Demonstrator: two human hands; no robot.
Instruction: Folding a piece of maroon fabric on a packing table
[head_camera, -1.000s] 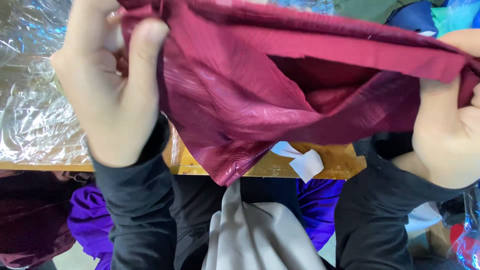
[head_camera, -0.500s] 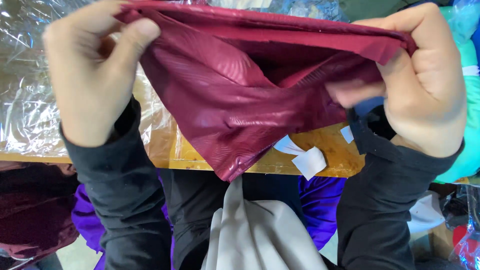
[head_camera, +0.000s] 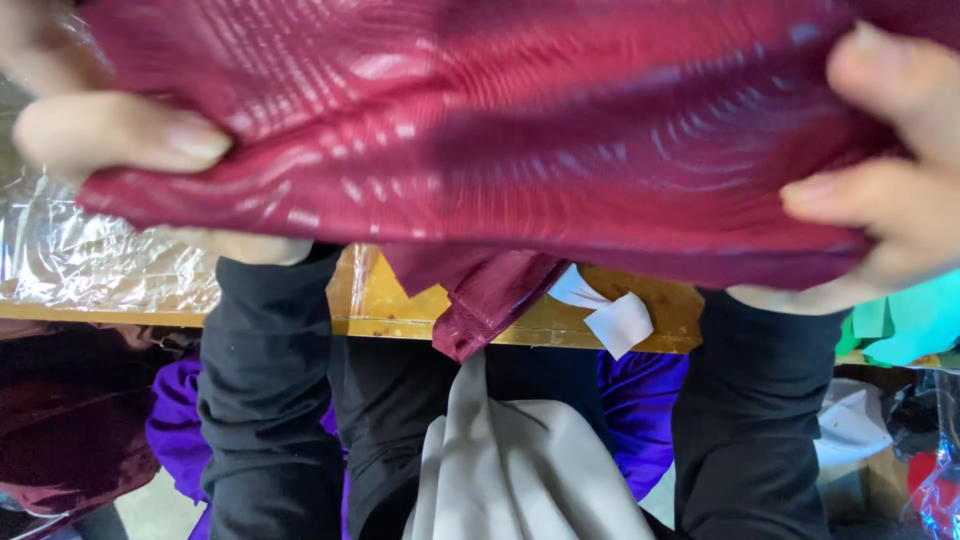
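Note:
A dark red ribbed garment (head_camera: 520, 140) fills the upper part of the head view, held up close to the camera. My left hand (head_camera: 110, 135) pinches its left edge, thumb pressed onto the cloth. At the right, my right hand (head_camera: 880, 190) grips the other edge with fingers curled over it. A corner of the garment (head_camera: 490, 300) hangs down over the front edge of the wooden table (head_camera: 380, 300). Both my forearms are in black sleeves.
Crinkled clear plastic film (head_camera: 90, 250) lies on the table at left. White paper tags (head_camera: 615, 315) stick to the table's front edge. Below are a beige cloth (head_camera: 510, 460), purple cloth (head_camera: 640, 400), dark red cloth (head_camera: 60, 420) at left and green cloth (head_camera: 915, 325) at right.
The garment has come up much closer to the camera and spread wider between my hands. My right hand shifted its grip from the far right corner inward and then outward again.

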